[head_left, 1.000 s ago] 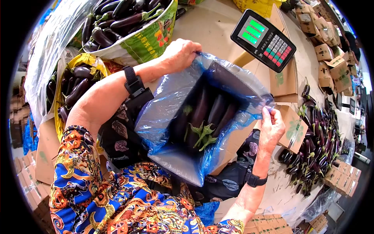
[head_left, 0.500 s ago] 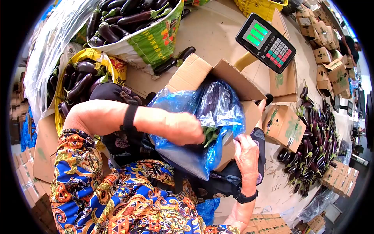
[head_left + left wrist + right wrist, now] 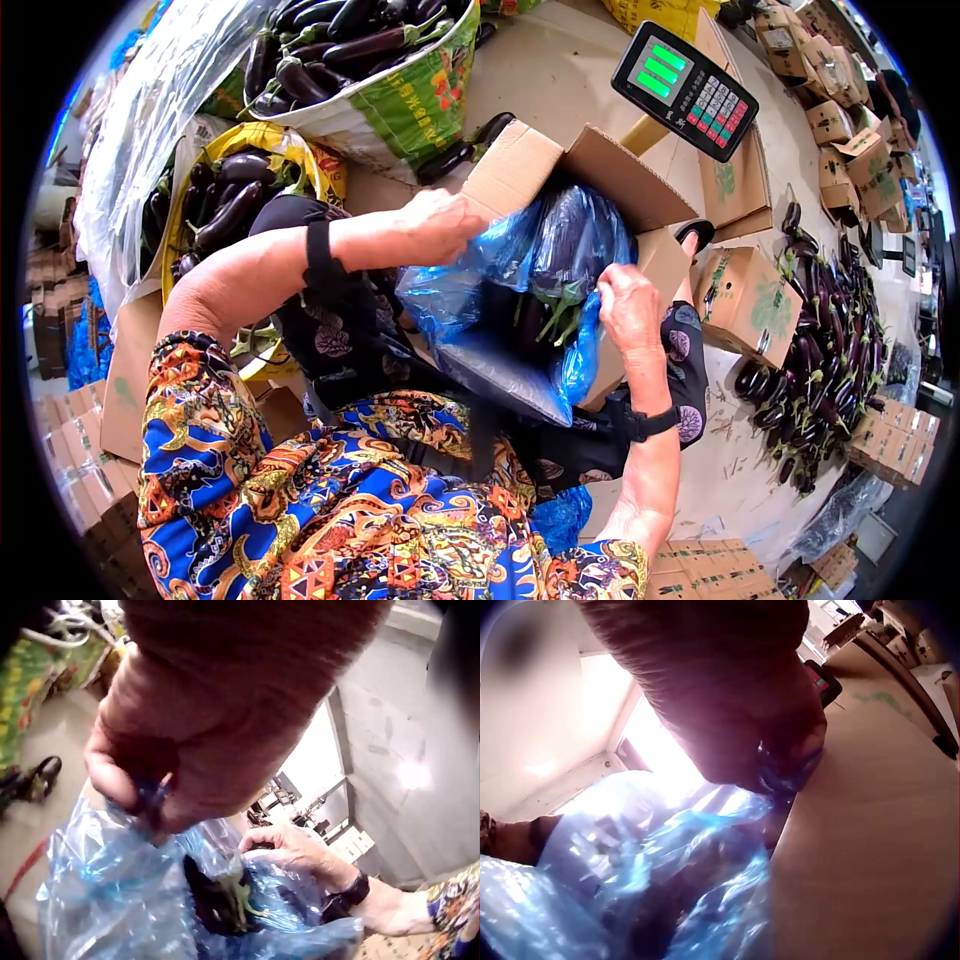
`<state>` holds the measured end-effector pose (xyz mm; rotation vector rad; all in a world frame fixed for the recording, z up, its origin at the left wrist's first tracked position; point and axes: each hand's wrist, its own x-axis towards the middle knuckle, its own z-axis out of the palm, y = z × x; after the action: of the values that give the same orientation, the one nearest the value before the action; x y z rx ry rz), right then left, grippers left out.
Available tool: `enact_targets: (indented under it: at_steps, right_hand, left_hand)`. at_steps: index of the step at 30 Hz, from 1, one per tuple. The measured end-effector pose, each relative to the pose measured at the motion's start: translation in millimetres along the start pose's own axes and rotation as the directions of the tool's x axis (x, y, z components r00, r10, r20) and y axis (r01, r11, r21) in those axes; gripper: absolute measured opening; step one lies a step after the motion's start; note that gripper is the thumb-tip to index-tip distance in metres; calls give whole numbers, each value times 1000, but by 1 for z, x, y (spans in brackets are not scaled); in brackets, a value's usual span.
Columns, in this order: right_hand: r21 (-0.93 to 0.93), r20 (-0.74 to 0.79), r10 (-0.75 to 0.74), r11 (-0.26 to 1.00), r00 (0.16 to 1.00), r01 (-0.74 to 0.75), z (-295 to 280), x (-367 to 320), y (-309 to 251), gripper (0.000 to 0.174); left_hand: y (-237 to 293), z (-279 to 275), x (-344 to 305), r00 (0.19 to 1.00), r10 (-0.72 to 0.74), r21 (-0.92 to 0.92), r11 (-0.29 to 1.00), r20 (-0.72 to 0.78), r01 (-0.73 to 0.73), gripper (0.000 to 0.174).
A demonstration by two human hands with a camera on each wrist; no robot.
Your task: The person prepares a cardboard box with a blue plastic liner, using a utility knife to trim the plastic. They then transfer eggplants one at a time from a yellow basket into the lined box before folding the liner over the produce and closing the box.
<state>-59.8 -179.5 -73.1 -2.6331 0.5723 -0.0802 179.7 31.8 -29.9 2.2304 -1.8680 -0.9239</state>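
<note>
A blue plastic liner bag (image 3: 450, 300) sits in an open cardboard box (image 3: 660, 262) on the person's lap. Its far part lies over the eggplants (image 3: 560, 318), whose green stems show in the gap nearer the body. At the bag's left side, the left hand (image 3: 440, 228) pinches the liner between thumb and fingers, seen closely in the left wrist view. The right hand (image 3: 632, 310) grips a bunched edge of liner on the opposite side, beside the box wall (image 3: 870, 825). Plastic hides most of the eggplants' bodies.
Behind the box stands a scale display (image 3: 685, 90) with green digits. Sacks of eggplants, one green-printed (image 3: 400, 110) and one yellow (image 3: 325, 165), are at the left. Loose eggplants (image 3: 825, 370) are heaped on the floor at right, beside a carton (image 3: 750, 305).
The liner, earlier spread wide by both hands, now folds over the eggplants' far ends. The left hand swept across the bag, then moved back left; the right hand came nearer the body.
</note>
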Motion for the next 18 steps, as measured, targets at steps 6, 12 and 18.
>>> enact_targets:
  at_steps: [6, 12, 18]
  right_hand:
    - [270, -151, 98, 961, 984, -55, -16, -46, -15, 15]
    - [469, 135, 420, 771, 898, -431, -38, -128, -24, 22]
    - [624, 406, 526, 438, 748, -647, -14, -169, -65, 25]
  left_hand:
    - [33, -28, -6, 998, 14, -921, 387, 57, 47, 21]
    - [31, -8, -46, 984, -102, -856, 485, 148, 179, 63]
    - [56, 23, -101, 909, -317, -840, 384, 269, 383, 41]
